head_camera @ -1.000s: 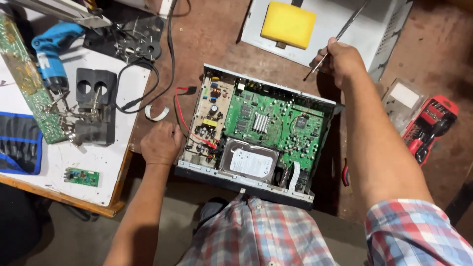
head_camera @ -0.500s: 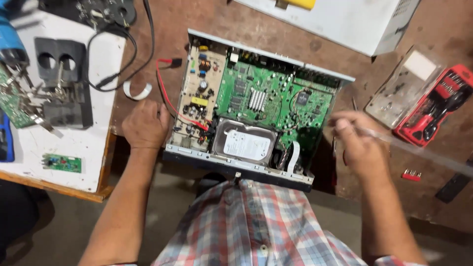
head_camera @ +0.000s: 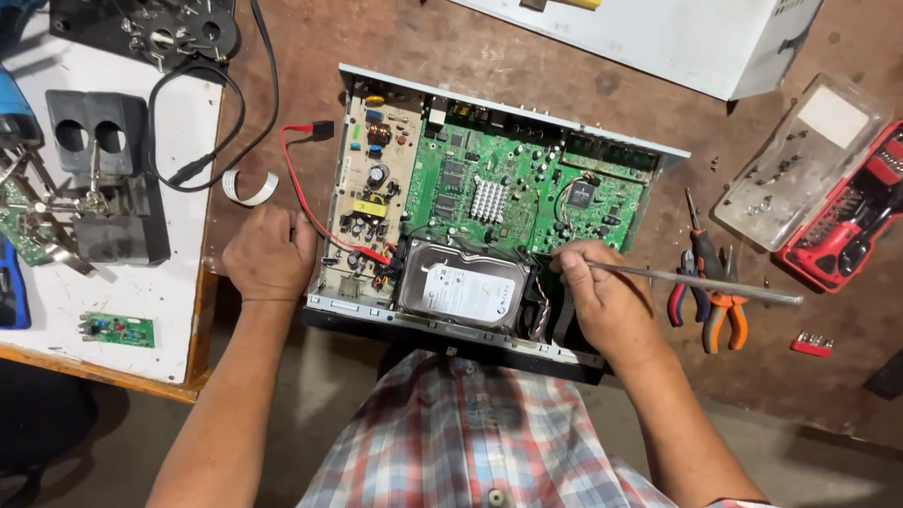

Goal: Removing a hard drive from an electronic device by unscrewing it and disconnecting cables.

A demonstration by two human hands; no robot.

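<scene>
1. An opened metal case [head_camera: 602, 362] is seen on the brown worktop [head_camera: 527, 66], near its front edge and just in front of the person's body, with its lid off and its boards exposed.
2. The left hand [head_camera: 268, 254] is laid against the left wall of the case, fingers curled loosely, palm down on the worktop; nothing is gripped in it, and the case is merely steadied.
3. The right hand [head_camera: 602, 301] is closed around a long thin metal rod [head_camera: 696, 279], apparently a screwdriver, held near its front end; the long shaft runs out to the right above the pliers [head_camera: 710, 292].
4. The tip of the rod is hidden by the fingers, over the front right corner of the case, just beside the hard drive [head_camera: 461, 287].
5. The case is judged stiff and fairly heavy, with thin sheet edges; it is best taken by its outer walls, not by anything inside.
6. The green circuit board [head_camera: 499, 179] and the tan power board [head_camera: 372, 202] are judged fragile; their upright parts should not be pressed or leaned on.
7. The hard drive is judged dense and sensitive to knocks; it is best held by its side edges.
8. The red cable [head_camera: 306, 188] is soft and loose, trailing over the left wall of the case.
</scene>
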